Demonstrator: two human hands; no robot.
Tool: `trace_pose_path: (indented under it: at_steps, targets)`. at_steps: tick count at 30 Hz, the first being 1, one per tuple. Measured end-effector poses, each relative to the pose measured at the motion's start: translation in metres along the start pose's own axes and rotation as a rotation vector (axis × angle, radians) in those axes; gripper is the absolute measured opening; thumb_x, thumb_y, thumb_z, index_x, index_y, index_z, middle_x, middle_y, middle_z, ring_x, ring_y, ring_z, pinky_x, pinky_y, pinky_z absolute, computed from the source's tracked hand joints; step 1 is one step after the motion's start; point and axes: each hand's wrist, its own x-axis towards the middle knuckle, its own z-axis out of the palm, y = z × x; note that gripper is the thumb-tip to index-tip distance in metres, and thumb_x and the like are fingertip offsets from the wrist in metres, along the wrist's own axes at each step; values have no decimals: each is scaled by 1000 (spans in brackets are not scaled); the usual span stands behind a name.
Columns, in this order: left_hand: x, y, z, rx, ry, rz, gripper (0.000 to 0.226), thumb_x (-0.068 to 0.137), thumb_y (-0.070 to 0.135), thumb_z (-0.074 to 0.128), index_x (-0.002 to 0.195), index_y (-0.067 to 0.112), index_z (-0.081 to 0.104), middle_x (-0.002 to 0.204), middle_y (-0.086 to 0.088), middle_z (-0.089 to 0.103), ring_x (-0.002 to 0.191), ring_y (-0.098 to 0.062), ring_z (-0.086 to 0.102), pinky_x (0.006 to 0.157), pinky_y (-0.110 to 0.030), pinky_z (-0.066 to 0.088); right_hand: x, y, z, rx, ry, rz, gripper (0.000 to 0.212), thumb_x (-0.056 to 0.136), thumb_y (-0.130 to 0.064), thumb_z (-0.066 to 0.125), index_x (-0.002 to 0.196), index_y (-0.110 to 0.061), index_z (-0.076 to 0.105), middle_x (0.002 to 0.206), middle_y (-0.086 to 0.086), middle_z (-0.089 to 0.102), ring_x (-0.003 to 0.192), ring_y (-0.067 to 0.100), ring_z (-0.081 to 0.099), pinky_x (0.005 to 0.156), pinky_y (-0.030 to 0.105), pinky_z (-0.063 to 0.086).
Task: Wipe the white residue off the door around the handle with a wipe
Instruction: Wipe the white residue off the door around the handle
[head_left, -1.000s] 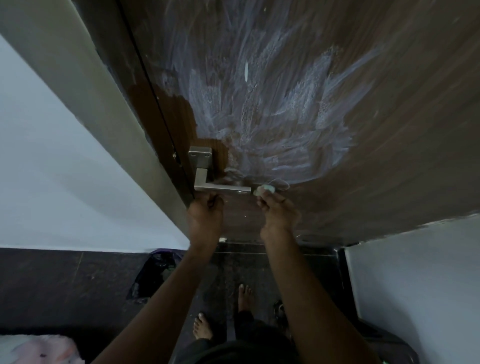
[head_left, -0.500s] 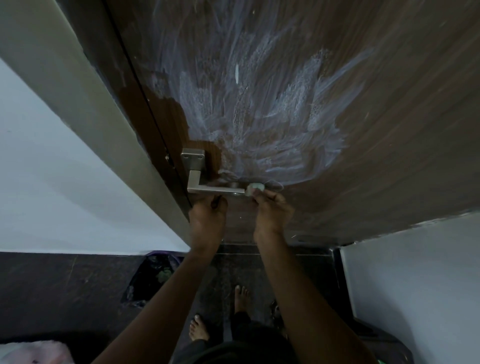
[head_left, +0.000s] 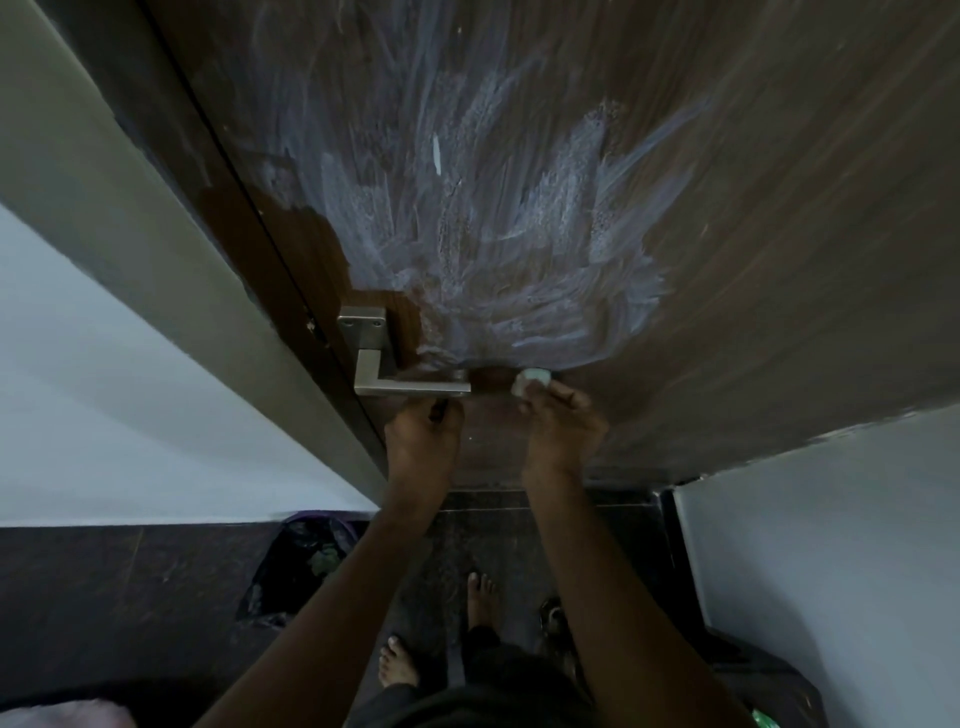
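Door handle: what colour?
Brushed silver-grey metal handle, on a brown wood-grain door. Head view, the only one.

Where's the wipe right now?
The wipe is pinched in the right hand, pressed on the door just right of the handle tip, at the residue's lower edge.
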Motion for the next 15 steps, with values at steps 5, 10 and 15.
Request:
trace_pose_path:
  at_steps: [5, 10, 15]
  targets:
    - [-6, 7, 7, -61, -36, 8, 22, 96, 20, 61, 110, 10, 73, 102, -9, 75, 93, -22, 71, 85, -40, 58, -5, 8, 5, -77, -101, 3, 15, 82, 7, 73, 97, 9, 67, 92, 20, 71, 79, 20, 69, 71, 28, 58]
    - [-4, 7, 4, -48, -4, 19, 18, 95, 17, 63, 101, 5, 74, 94, -11, 76, 87, -25, 71, 80, -39, 57, -16, 8, 12, -128, -197, -159, 19, 83, 3, 74, 83, -15, 70, 72, -11, 73, 68, -3, 70, 65, 17, 55]
    - [-9, 9, 10, -61, -58, 79, 19, 98, 20, 61, 109, 12, 74, 100, -3, 75, 89, -16, 70, 82, -31, 56, 3, -10, -12, -116, 33, -188, 17, 78, -6, 83, 80, -19, 71, 73, -3, 75, 72, 17, 73, 65, 32, 58]
